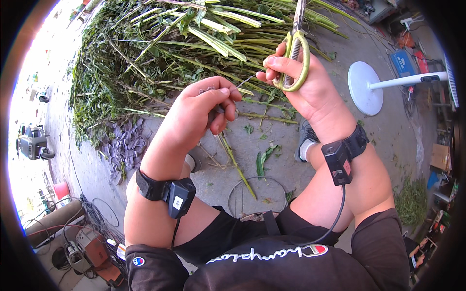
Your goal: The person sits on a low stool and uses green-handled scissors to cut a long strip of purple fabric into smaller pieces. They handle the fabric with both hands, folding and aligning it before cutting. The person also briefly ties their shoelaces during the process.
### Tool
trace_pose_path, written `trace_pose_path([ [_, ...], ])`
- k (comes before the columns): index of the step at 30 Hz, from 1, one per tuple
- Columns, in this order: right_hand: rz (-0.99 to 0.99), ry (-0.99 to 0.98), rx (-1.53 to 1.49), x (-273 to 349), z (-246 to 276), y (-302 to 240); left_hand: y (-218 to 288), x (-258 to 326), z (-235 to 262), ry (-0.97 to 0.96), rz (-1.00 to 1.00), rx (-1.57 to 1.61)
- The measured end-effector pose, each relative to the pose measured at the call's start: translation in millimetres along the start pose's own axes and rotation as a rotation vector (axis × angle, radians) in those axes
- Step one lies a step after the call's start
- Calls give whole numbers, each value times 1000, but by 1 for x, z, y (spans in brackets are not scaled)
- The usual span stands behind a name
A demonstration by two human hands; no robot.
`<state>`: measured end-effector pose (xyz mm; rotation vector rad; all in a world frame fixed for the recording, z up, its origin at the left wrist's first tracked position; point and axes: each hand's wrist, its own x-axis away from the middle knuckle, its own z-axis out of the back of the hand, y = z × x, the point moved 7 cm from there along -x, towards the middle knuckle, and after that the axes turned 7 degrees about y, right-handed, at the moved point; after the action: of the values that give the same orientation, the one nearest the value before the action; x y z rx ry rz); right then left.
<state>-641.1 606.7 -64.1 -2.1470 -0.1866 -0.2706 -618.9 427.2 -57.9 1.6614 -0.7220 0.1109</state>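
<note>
Our right hand (pixel 308 88) grips yellow-handled scissors (pixel 297 35), blades pointing away from us; our left hand (pixel 196 106), fingers curled, pinches a thin grey strip (pixel 246 81) near leafy cut stalks (pixel 145 72) heaped on the floor (pixel 393 140).

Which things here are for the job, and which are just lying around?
Probably for the job: scissors, in the right hand; leafy stalks; purple strips; the dark scrap in the left hand.

Seemingly just around: white stand; blue box; pink tub.
</note>
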Motion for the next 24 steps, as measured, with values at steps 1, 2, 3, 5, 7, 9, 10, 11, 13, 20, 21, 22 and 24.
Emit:
trace_pose_path([
  [1, 13, 3, 18, 0, -1, 0, -1, 0, 1, 5, 9, -1],
  [2, 0, -19, 53, 2, -7, 1, -2, 1, 3, 20, 2, 1],
  [3, -12, -40, 87, 5, -16, 2, -2, 2, 4, 35, -5, 4],
  [5, -4, -95, 140, 11, -28, 7, -1, 2, 5, 40, -13, 7],
  [7, 37, -159, 177, 15, -36, 14, -1, 2, 4, 21, -15, 7],
  [9, 63, -196, 295, 15, -39, 22, -3, 3, 5, 25, 10, 28],
  [10, 71, -190, 345, 16, -41, 26, -4, 3, 6, 26, 22, 38],
  [11, 78, -188, 393, 17, -42, 28, -5, 4, 5, 17, 35, 18],
  [13, 125, -167, 530, 15, -44, 23, -9, 5, 4, -1, 61, -21],
  [20, 86, -181, 460, 12, -40, 20, -4, 9, 6, 6, 51, 0],
  [21, 78, -174, 432, 12, -38, 20, -4, 9, 7, 12, 51, -10],
  [22, 66, -175, 408, 12, -37, 20, -4, 9, 7, 17, 51, -20],
  [24, 41, -175, 361, 10, -34, 21, -3, 10, 9, 27, 50, -32],
])
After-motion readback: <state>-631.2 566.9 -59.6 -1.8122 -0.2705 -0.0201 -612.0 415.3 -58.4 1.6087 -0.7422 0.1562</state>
